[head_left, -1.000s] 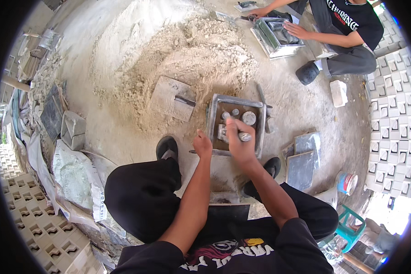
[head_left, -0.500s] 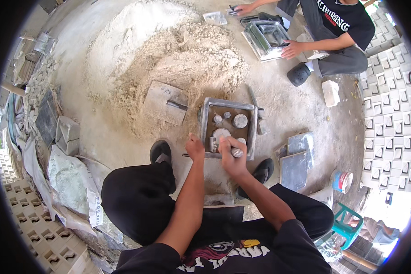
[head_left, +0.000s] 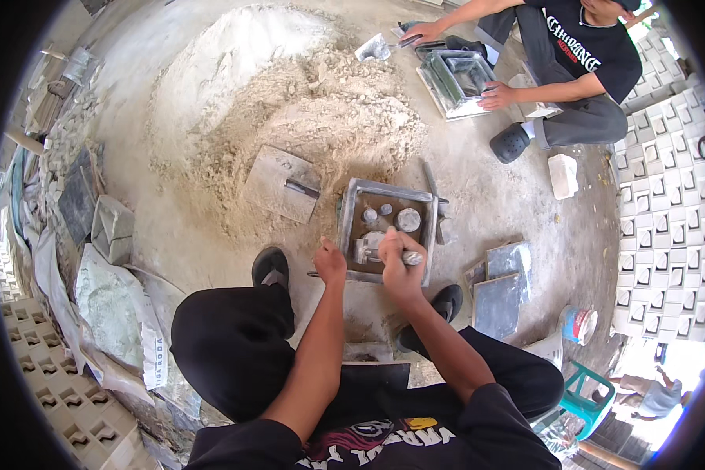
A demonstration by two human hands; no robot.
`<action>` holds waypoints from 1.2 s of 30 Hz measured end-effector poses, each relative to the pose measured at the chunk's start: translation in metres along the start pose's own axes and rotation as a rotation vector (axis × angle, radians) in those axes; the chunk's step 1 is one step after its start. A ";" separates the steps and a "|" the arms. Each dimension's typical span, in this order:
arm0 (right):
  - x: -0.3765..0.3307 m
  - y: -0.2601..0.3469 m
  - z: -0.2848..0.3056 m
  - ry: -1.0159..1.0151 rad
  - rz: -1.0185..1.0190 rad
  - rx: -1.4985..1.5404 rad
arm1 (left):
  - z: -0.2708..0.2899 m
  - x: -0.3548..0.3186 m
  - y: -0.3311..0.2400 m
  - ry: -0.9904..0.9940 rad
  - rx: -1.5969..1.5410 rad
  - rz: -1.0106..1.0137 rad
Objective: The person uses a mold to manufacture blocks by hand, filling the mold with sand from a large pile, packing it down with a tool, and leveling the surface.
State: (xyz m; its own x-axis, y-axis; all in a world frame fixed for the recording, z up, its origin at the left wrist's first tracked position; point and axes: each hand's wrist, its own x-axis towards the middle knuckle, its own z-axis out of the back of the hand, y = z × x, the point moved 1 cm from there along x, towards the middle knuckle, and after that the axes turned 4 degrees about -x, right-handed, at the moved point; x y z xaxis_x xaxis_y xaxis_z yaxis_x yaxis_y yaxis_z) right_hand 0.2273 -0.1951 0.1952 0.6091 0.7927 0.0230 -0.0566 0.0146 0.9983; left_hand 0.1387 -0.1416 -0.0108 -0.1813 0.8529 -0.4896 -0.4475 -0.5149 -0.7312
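I see my right hand [head_left: 397,262], drawn back since a moment ago, gripping a metal cylinder [head_left: 410,258]; left hand [head_left: 330,262] clenched beside the square grey mould [head_left: 347,229], brown inside.

At centre frame a square metal mould [head_left: 386,229] sits on the sandy ground. The right hand [head_left: 398,262] grips a small metal cylinder [head_left: 412,258] over its lower edge; the left hand [head_left: 330,262], fisted, rests at the mould's lower left corner. A sand pile [head_left: 290,110] fills the upper middle, and another person [head_left: 572,63] works at upper right.

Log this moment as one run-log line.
left hand: gripping square metal mould near edge | right hand: shut on metal cylinder over mould | co-worker: at second mould
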 end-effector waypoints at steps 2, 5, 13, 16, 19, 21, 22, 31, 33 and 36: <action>-0.007 0.001 -0.002 -0.017 0.116 -0.137 | 0.000 -0.003 -0.001 -0.001 0.017 -0.003; 0.002 -0.014 -0.007 -0.003 0.105 -0.266 | 0.002 -0.007 -0.003 0.013 0.009 0.026; 0.020 -0.016 -0.009 -0.031 0.125 -0.242 | 0.000 -0.006 -0.012 -0.012 -0.026 -0.019; 0.037 0.022 -0.017 -0.103 0.090 -0.046 | 0.005 -0.007 -0.009 -0.014 -0.011 0.015; 0.048 0.005 -0.022 -0.135 0.205 -0.182 | 0.002 -0.004 -0.004 -0.018 -0.014 0.011; 0.053 0.004 -0.015 -0.114 -0.007 -0.065 | 0.001 -0.006 -0.003 0.026 -0.032 0.039; 0.058 0.009 -0.018 -0.093 -0.105 0.006 | 0.002 -0.003 -0.004 0.002 -0.026 0.022; 0.071 0.014 -0.014 -0.125 -0.031 -0.015 | 0.002 0.000 0.000 0.023 -0.015 0.037; 0.068 0.014 -0.019 -0.118 -0.006 -0.028 | 0.002 0.003 0.002 0.004 0.002 0.037; 0.078 -0.002 -0.018 -0.085 0.060 -0.115 | -0.002 -0.007 -0.010 0.078 -0.036 0.085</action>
State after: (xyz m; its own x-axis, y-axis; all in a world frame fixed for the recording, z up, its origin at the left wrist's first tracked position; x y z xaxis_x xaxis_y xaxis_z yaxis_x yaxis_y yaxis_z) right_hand 0.2602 -0.1224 0.1943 0.6666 0.7398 0.0915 -0.1820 0.0425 0.9824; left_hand 0.1461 -0.1424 -0.0007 -0.1479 0.7975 -0.5849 -0.4017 -0.5888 -0.7014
